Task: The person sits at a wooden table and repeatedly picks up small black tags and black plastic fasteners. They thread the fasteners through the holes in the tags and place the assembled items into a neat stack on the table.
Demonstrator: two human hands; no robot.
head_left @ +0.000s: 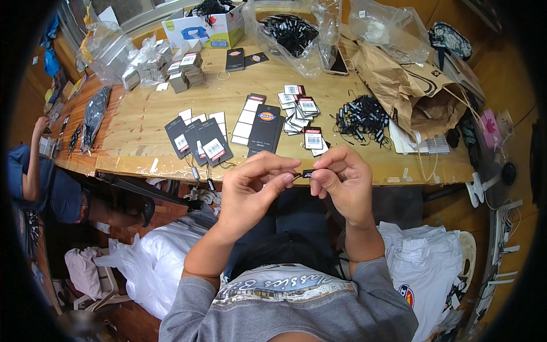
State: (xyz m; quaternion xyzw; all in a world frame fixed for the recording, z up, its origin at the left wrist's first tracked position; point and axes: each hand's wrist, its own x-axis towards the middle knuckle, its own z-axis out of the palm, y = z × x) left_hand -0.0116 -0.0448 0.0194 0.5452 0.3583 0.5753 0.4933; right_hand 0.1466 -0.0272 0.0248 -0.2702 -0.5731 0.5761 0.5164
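Just above my lap, at the table's front edge, a black hang-tag string (307, 173) is stretched between both hands. My left hand (256, 185) pinches its thin cord between thumb and fingertips. The black plastic end piece sits between the thumb and fingers of my right hand (346, 185). Beyond my hands lie black hang tags (265, 122) and white barcode tags (307, 106) in an overlapping pile. To the left are fanned tags (213, 149), some with strings hanging over the edge. A tangled heap of black tag strings (362, 119) lies to the right.
Behind stand tag stacks (187, 68), a white box (194, 29), a clear bag of black strings (288, 34) and a phone (335, 61). A brown paper bag (404, 91) lies right. White shirts (421, 262) and a white plastic bag (154, 262) flank me. Another person's arm (35, 148) is at left.
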